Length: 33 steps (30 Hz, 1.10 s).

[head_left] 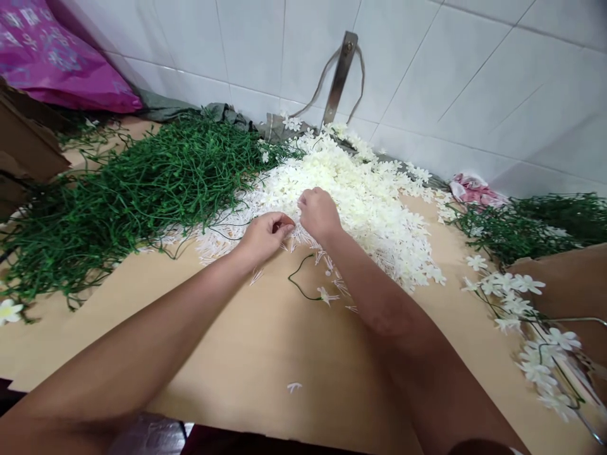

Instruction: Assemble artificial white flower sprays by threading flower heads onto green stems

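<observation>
My left hand (pixel 265 237) is pinched, thumb against forefinger, at the front edge of a heap of white artificial flower heads (pixel 332 170). Whatever is in its fingertips is too small to make out. A thin green stem runs up to the back of this hand from the left. Close by on the right, my right hand (pixel 318 213) is closed over the heap, its fingertips turned away and partly hidden. Left of the hands lies a big pile of green plastic stems (pixel 156 170). Nearer me, a single green stem with a white flower (pixel 326 296) rests on the cardboard.
Cardboard (pixel 227 373) covers the work surface. White flowers on stems (pixel 535 328) lie at right, beside a cardboard box (pixel 564 284) and more greenery (pixel 545 221). A metal bar (pixel 340 79) stands against the tiled wall (pixel 256 44). A purple bag (pixel 61 63) sits back left.
</observation>
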### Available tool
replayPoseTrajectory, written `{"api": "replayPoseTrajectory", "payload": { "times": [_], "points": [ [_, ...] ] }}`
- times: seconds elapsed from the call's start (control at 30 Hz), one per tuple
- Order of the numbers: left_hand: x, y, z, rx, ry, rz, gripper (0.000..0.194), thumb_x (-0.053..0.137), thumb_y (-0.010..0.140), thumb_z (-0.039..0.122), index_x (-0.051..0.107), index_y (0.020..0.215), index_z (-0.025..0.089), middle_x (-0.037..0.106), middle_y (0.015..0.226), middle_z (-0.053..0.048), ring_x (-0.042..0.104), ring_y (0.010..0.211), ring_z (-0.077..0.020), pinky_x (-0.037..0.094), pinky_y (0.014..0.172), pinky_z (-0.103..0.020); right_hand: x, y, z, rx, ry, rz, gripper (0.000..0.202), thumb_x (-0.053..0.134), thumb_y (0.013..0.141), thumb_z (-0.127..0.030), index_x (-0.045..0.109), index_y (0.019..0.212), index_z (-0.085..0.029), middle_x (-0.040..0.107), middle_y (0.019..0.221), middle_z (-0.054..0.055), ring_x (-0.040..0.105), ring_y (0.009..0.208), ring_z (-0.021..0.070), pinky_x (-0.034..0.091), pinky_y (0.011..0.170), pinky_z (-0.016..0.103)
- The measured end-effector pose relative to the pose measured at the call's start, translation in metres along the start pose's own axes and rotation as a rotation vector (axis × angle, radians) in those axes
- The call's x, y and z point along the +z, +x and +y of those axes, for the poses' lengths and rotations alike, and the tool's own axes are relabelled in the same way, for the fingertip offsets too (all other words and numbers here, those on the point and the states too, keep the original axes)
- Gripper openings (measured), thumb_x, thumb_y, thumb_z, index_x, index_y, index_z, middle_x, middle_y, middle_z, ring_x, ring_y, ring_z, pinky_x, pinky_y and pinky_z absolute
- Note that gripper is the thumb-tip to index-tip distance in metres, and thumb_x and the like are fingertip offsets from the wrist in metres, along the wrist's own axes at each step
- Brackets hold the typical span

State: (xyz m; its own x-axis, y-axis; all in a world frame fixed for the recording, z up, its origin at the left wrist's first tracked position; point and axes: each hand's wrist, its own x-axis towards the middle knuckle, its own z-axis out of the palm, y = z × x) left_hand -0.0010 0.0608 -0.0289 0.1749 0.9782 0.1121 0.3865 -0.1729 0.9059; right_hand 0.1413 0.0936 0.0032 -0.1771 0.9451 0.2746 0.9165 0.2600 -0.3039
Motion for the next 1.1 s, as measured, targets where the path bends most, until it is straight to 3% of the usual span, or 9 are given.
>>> {"api": "replayPoseTrajectory", "payload": {
  "times": [0.17, 0.37, 0.6, 0.93, 1.1],
  "points": [
    [0.001, -0.003, 0.012, -0.014, -0.130, 0.057, 0.016, 0.061, 0.074, 0.028, 0.065, 0.083, 0.014, 0.058, 0.069, 0.001, 0.047, 0.061, -0.0103, 0.039, 0.062, -0.025, -0.020, -0.026, 0.012, 0.012, 0.308, 0.127, 0.009, 0.051, 0.080, -0.016, 0.053, 0.071, -0.019, 0.055, 0.079, 0.006, 0.050, 0.075, 0.0175, 0.041, 0.072, 0.034],
    [0.010, -0.016, 0.023, 0.040, -0.308, -0.070, 0.031, 0.067, 0.072, 0.039, 0.061, 0.090, 0.015, 0.061, 0.080, -0.001, 0.052, 0.070, -0.0108, 0.041, 0.068, -0.025, -0.021, -0.059, 0.005, 0.102, 0.761, -0.044, 0.007, 0.058, 0.075, -0.022, 0.054, 0.070, -0.020, 0.052, 0.067, -0.001, 0.045, 0.060, 0.0110, 0.037, 0.058, 0.028],
    [0.009, -0.016, 0.027, -0.116, -0.470, -0.051, 0.026, 0.074, 0.065, 0.033, 0.058, 0.075, 0.015, 0.056, 0.059, 0.004, 0.048, 0.053, -0.0076, 0.038, 0.057, -0.023, -0.012, -0.055, 0.009, 0.155, 1.051, -0.058, 0.015, 0.067, 0.069, -0.027, 0.055, 0.068, -0.018, 0.053, 0.063, -0.004, 0.047, 0.059, 0.0084, 0.041, 0.060, 0.026],
    [0.007, -0.012, 0.025, -0.188, -0.485, 0.069, 0.012, 0.064, 0.074, 0.017, 0.053, 0.068, 0.016, 0.053, 0.054, 0.005, 0.044, 0.047, -0.0056, 0.033, 0.049, -0.021, -0.022, -0.057, 0.006, 0.103, 1.067, 0.030, 0.017, 0.073, 0.068, -0.029, 0.059, 0.072, -0.020, 0.061, 0.068, -0.002, 0.055, 0.065, 0.0107, 0.047, 0.066, 0.029],
    [0.007, -0.010, 0.024, -0.160, -0.469, 0.055, 0.010, 0.060, 0.076, 0.014, 0.054, 0.068, 0.016, 0.053, 0.055, 0.005, 0.046, 0.049, -0.0060, 0.036, 0.053, -0.022, -0.011, -0.059, 0.008, 0.021, 0.931, 0.081, 0.007, 0.068, 0.071, -0.022, 0.062, 0.071, -0.020, 0.062, 0.089, 0.003, 0.059, 0.084, 0.0140, 0.050, 0.075, 0.031]
  ]
}}
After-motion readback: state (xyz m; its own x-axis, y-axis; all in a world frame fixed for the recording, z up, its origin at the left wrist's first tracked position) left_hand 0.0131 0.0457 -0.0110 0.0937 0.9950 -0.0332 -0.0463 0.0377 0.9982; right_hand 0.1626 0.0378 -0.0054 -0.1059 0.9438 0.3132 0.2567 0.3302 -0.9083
